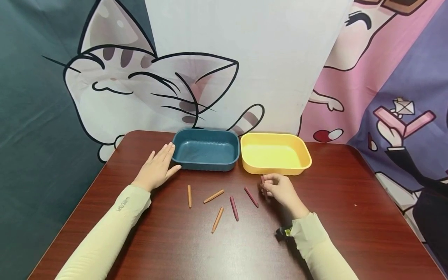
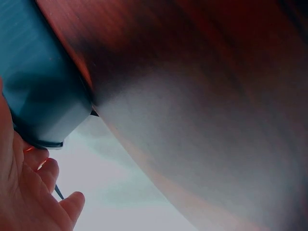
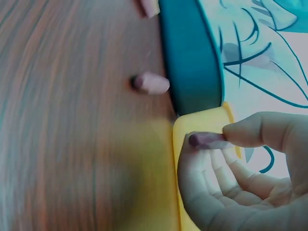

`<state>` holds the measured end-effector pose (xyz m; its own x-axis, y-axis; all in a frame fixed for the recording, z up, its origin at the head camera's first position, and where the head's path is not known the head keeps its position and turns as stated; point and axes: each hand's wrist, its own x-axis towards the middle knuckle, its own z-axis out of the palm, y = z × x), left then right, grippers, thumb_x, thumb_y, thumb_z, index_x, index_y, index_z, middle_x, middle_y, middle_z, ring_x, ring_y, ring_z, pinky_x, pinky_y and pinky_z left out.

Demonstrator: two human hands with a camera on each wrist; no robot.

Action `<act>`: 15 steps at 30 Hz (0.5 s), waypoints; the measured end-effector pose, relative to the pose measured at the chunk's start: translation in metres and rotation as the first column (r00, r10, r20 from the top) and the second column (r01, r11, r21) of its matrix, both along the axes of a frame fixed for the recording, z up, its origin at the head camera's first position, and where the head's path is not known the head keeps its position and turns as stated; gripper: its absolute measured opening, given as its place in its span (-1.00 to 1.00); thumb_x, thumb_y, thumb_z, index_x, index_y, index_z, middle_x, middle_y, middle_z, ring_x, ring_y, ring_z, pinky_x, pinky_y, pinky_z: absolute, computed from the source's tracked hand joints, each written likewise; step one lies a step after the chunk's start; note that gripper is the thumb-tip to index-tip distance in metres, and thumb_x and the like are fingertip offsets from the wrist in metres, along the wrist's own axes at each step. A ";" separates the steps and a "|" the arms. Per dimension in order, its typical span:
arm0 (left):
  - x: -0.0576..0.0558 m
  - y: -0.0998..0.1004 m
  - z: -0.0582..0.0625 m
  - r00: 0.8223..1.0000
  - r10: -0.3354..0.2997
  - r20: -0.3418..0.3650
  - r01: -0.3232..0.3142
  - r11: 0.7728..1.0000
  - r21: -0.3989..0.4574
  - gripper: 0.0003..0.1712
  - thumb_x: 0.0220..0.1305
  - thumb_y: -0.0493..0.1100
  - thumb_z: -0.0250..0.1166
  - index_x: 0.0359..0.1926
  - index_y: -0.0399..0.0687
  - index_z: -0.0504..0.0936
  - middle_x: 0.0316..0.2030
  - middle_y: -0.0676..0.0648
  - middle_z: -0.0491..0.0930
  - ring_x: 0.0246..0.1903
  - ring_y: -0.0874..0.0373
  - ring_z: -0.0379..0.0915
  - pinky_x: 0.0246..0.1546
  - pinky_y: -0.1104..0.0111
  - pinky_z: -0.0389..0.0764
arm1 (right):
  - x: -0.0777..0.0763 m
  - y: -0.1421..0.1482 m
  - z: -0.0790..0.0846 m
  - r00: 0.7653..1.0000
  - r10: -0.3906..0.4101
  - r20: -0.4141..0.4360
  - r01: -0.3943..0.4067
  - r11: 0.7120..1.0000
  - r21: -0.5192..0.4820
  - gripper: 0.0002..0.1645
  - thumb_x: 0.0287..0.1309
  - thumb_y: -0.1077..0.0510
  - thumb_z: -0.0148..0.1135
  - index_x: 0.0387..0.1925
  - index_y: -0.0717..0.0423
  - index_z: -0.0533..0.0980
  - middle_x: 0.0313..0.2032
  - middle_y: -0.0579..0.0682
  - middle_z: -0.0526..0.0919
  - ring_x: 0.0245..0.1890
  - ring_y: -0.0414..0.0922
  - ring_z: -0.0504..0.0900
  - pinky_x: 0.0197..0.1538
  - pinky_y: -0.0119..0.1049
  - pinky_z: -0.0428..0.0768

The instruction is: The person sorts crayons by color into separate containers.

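Note:
Between thumb and fingertip, my right hand [image 1: 282, 191] pinches a dark red crayon [image 3: 209, 140] just in front of the yellow basin [image 1: 276, 171]. My left hand [image 1: 155, 170] lies with straight fingers against the left end of the teal basin [image 1: 206, 167]; in the left wrist view its fingers are beside the basin's wall. Two dark red crayons lie on the table: one crayon [image 1: 251, 197] nearer my right hand, another crayon [image 1: 234, 209] left of it. Three orange-brown crayons lie further left: an upright-pointing crayon [image 1: 189, 196], a slanted crayon [image 1: 214, 196] and a nearer crayon [image 1: 217, 220].
Both basins stand side by side at the back of the dark red-brown table [image 1: 175, 249]. Behind the table hangs a cloth [image 1: 280, 58] with cartoon animals. A small black object [image 1: 281, 233] is at my right wrist.

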<state>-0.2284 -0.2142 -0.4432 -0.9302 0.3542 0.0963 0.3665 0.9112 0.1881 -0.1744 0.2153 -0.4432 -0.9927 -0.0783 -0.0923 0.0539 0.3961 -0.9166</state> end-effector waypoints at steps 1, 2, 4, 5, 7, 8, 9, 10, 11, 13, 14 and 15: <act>0.000 0.000 0.000 1.000 0.001 0.002 -0.001 1.000 -0.001 -0.04 0.53 0.25 0.03 0.60 -0.28 -0.07 0.59 -0.25 -0.08 0.57 -0.14 -0.21 0.48 -0.20 -0.13 | 0.000 -0.001 0.001 1.000 0.004 0.024 -0.002 0.998 -0.060 -0.64 0.30 0.38 0.15 0.07 0.54 0.49 -0.20 0.26 0.71 -0.38 -0.20 0.67 -0.30 -0.38 0.69; 0.000 0.000 0.000 1.000 0.002 0.004 -0.002 1.000 -0.002 -0.04 0.53 0.26 0.03 0.60 -0.28 -0.08 0.59 -0.25 -0.08 0.58 -0.13 -0.22 0.48 -0.20 -0.13 | 0.000 -0.002 0.001 0.999 0.007 0.046 -0.001 0.993 -0.115 -0.62 0.31 0.38 0.14 0.10 0.56 0.47 -0.17 0.28 0.71 -0.36 -0.19 0.68 -0.28 -0.36 0.70; -0.001 0.000 0.000 1.000 0.006 0.006 -0.006 1.000 -0.004 -0.04 0.53 0.26 0.03 0.60 -0.27 -0.08 0.59 -0.25 -0.09 0.58 -0.13 -0.23 0.48 -0.20 -0.12 | 0.000 -0.005 0.003 0.996 0.012 0.085 0.007 0.975 -0.222 -0.59 0.34 0.37 0.13 0.14 0.57 0.43 -0.13 0.31 0.70 -0.33 -0.17 0.70 -0.25 -0.32 0.72; -0.001 0.000 -0.001 1.000 0.007 0.007 -0.007 1.000 -0.004 -0.04 0.53 0.26 0.03 0.60 -0.27 -0.08 0.59 -0.25 -0.09 0.58 -0.13 -0.23 0.48 -0.20 -0.12 | -0.001 -0.006 0.004 0.995 0.021 0.102 0.008 0.964 -0.267 -0.57 0.35 0.37 0.13 0.16 0.58 0.40 -0.11 0.33 0.70 -0.32 -0.14 0.71 -0.24 -0.30 0.72; -0.001 0.000 0.000 1.000 0.006 0.008 -0.006 1.000 -0.001 -0.04 0.53 0.26 0.02 0.60 -0.28 -0.08 0.59 -0.25 -0.08 0.58 -0.13 -0.23 0.48 -0.20 -0.11 | -0.001 -0.009 0.006 0.992 0.038 0.123 0.004 0.947 -0.322 -0.54 0.37 0.35 0.13 0.20 0.58 0.37 -0.09 0.33 0.70 -0.29 -0.12 0.72 -0.21 -0.28 0.73; -0.001 0.000 0.000 1.000 0.007 0.007 -0.007 1.000 0.000 -0.04 0.53 0.26 0.02 0.60 -0.28 -0.08 0.59 -0.25 -0.08 0.58 -0.13 -0.23 0.48 -0.20 -0.11 | -0.001 -0.010 0.007 0.991 0.045 0.129 0.001 0.942 -0.337 -0.53 0.38 0.34 0.14 0.21 0.57 0.37 -0.07 0.33 0.70 -0.26 -0.11 0.73 -0.18 -0.28 0.73; -0.001 0.000 0.000 1.000 0.006 0.007 -0.006 1.000 0.002 -0.04 0.53 0.26 0.03 0.60 -0.28 -0.08 0.59 -0.26 -0.08 0.58 -0.13 -0.23 0.48 -0.20 -0.11 | -0.002 -0.012 0.008 0.990 0.052 0.132 -0.001 0.935 -0.354 -0.52 0.38 0.33 0.14 0.22 0.56 0.36 -0.06 0.34 0.69 -0.23 -0.08 0.73 -0.16 -0.26 0.73; -0.001 0.000 0.000 1.000 0.006 0.007 -0.006 1.000 0.002 -0.04 0.53 0.26 0.03 0.60 -0.28 -0.07 0.59 -0.26 -0.08 0.58 -0.13 -0.23 0.48 -0.20 -0.11 | -0.002 -0.013 0.010 0.989 0.061 0.132 -0.008 0.932 -0.364 -0.51 0.38 0.33 0.14 0.24 0.55 0.35 -0.04 0.34 0.68 -0.19 -0.06 0.74 -0.13 -0.25 0.73; -0.001 0.000 0.000 1.000 0.006 0.006 -0.006 1.000 0.001 -0.04 0.53 0.26 0.03 0.60 -0.28 -0.07 0.59 -0.25 -0.08 0.58 -0.13 -0.23 0.48 -0.20 -0.11 | -0.003 -0.015 0.011 0.989 0.068 0.134 -0.013 0.928 -0.373 -0.51 0.39 0.33 0.14 0.25 0.54 0.35 -0.01 0.35 0.67 -0.15 -0.03 0.73 -0.11 -0.24 0.72; -0.001 0.000 0.000 1.000 0.007 0.005 -0.007 1.000 -0.003 -0.04 0.53 0.25 0.04 0.60 -0.28 -0.07 0.59 -0.25 -0.08 0.58 -0.13 -0.23 0.48 -0.19 -0.11 | -0.005 -0.019 0.015 0.989 0.073 0.132 -0.016 0.921 -0.390 -0.50 0.39 0.32 0.14 0.26 0.52 0.36 0.01 0.36 0.66 -0.09 0.02 0.73 -0.08 -0.22 0.72; -0.001 0.000 0.000 1.000 0.008 0.004 -0.008 1.000 -0.004 -0.04 0.52 0.25 0.04 0.60 -0.28 -0.08 0.59 -0.24 -0.08 0.58 -0.13 -0.23 0.48 -0.18 -0.11 | -0.006 -0.021 0.017 0.989 0.078 0.125 -0.022 0.918 -0.396 -0.50 0.39 0.32 0.14 0.27 0.52 0.35 0.03 0.37 0.65 -0.07 0.04 0.72 -0.06 -0.22 0.72; -0.001 0.001 0.000 1.000 0.007 0.003 -0.007 1.000 -0.004 -0.04 0.52 0.25 0.04 0.60 -0.28 -0.07 0.59 -0.25 -0.08 0.58 -0.13 -0.22 0.48 -0.18 -0.11 | -0.007 -0.024 0.019 0.989 0.081 0.120 -0.026 0.915 -0.403 -0.49 0.38 0.33 0.14 0.27 0.52 0.35 0.03 0.36 0.65 -0.06 0.05 0.72 -0.06 -0.21 0.72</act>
